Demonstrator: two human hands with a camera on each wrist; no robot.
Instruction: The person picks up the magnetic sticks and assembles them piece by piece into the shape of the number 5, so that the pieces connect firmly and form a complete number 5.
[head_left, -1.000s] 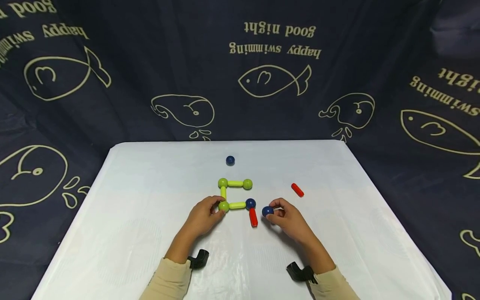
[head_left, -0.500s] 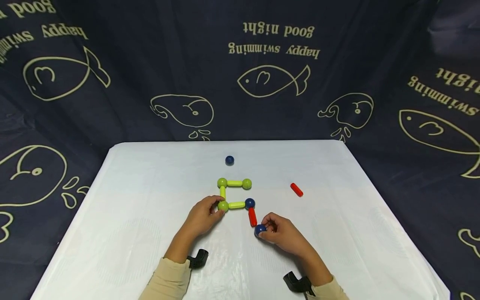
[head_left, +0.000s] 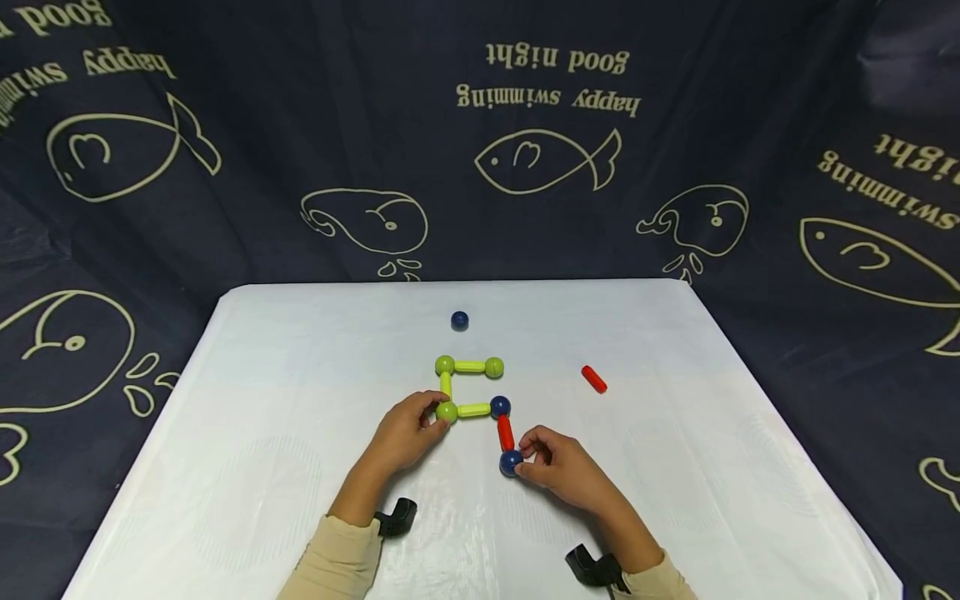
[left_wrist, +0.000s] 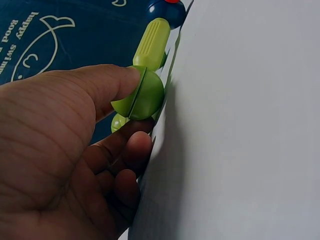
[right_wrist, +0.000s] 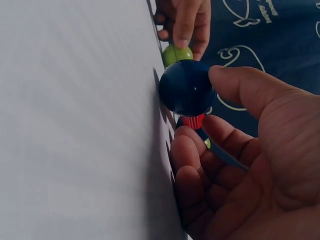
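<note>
My left hand pinches the lower-left green ball of a ball-and-rod figure between thumb and fingers. From that ball, one yellow-green rod runs right to a blue ball; another leads back to a second green ball. A red rod joins the blue ball to a nearer blue ball. Beside this nearer ball, in the right wrist view also a blue ball, is my right hand. Its thumb tip touches the ball's edge; the bent fingers look apart from it.
A further yellow-green rod ends in a green ball at the figure's back. One loose blue ball lies behind, a loose red rod to the right. Everything rests on a white-covered table before a dark printed curtain.
My right hand has moved nearer and left with the blue ball, which has come against the red rod's free end. The fingers have loosened from it. My left hand stays put.
</note>
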